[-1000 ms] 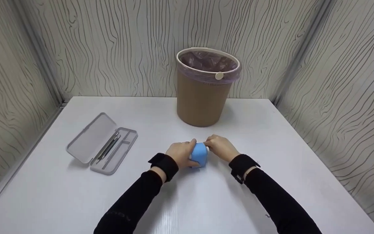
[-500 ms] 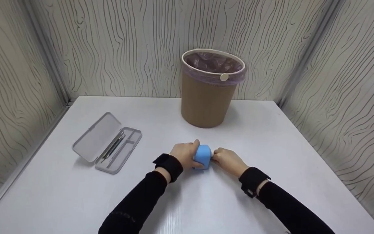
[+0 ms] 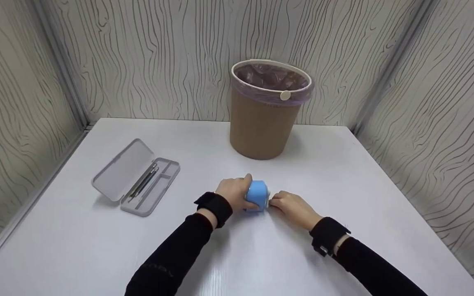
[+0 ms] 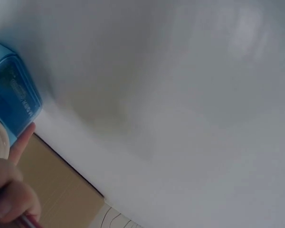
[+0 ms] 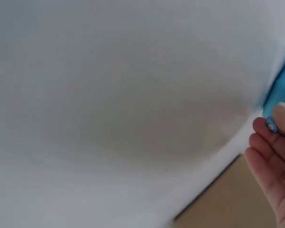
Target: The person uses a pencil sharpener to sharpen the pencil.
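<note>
My left hand (image 3: pixel 233 194) curls fingers round blue sharpener (image 3: pixel 256 194); right hand (image 3: pixel 296 209), near left fingers, pinches small blue piece (image 5: pixel 271 125). Both grips done; work seems midway, letting go remains.

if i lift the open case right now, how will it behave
The case would probably feel light, as its walls look thin. Its lid may swing, being joined along one edge. The pencils could slide, since no strap shows over them.
</note>
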The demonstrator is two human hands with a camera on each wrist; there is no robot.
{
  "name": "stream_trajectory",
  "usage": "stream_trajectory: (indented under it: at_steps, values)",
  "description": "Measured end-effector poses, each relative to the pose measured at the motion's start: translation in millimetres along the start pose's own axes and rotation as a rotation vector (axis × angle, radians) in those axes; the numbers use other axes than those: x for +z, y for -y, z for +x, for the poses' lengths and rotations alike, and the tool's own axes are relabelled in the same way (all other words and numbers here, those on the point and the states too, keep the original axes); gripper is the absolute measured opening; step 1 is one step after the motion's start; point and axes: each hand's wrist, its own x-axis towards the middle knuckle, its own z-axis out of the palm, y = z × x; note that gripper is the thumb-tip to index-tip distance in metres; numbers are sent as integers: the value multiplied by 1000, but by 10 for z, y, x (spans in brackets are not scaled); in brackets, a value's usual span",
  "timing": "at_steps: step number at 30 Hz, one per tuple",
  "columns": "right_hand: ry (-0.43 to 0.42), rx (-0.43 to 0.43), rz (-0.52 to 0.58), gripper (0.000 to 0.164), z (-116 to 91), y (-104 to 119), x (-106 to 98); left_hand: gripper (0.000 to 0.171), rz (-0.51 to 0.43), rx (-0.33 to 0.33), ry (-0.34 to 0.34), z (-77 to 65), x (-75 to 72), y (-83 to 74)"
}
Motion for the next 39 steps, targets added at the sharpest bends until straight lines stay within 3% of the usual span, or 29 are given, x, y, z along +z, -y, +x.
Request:
stream_trajectory:
  at_steps: [9,13,19,26,33,39]
  values:
    - [-49,-32,36,9,-17,77,-302,78,11,-29,50,35,-89,27]
    - [-112,-32,9,11,103,33,-487,76,36,-26,55,45,-114,51]
    - [-110,-12,-15,12,294,-77,-586,74,35,13,45,44,-88,90]
    - [-109,45,-31,13,467,-186,-527,77,48,27,47,56,-74,80]
    - [-96,89,-29,10,555,-275,-333,81,66,35,37,49,-33,50]
    - [14,98,-11,11,527,-292,-93,80,67,42,30,40,-25,6]
